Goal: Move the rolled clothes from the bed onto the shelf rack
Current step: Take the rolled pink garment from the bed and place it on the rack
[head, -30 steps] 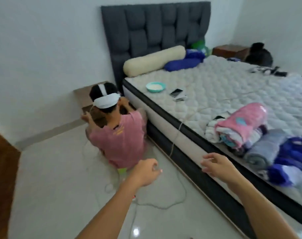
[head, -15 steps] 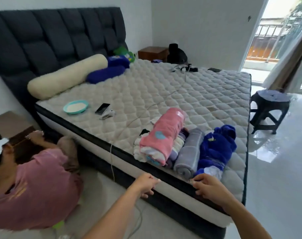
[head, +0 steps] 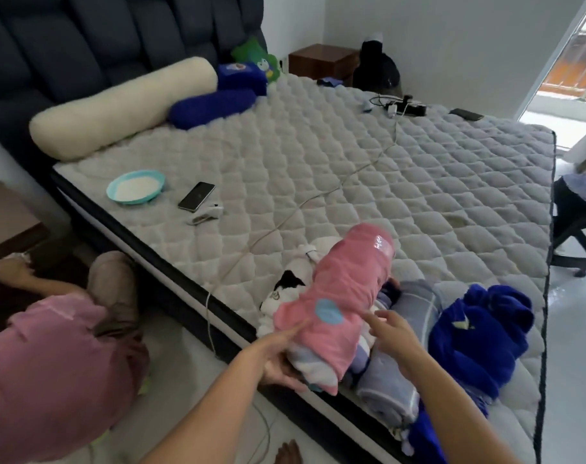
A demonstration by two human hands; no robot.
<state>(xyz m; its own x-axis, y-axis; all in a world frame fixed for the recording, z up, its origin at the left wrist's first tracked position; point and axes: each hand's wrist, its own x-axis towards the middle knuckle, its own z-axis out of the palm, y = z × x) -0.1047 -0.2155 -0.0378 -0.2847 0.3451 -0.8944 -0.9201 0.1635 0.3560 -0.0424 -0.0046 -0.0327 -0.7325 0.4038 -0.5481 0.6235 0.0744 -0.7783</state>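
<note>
Both bare forearms reach forward from the bottom edge, close together. Left hand [head: 278,358] is palm-up w/ index finger stretched forward, the other fingers [head: 286,373] curled underneath but not closed. Right hand [head: 393,336] is palm-down, wrist a bit higher than the left one, index finger pointing toward the left, fingers loose & spread.

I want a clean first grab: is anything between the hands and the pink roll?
Nothing visible. The left hand is already at the near end of the pink roll, and the right hand hovers beside it. The shelf rack is out of view.
</note>
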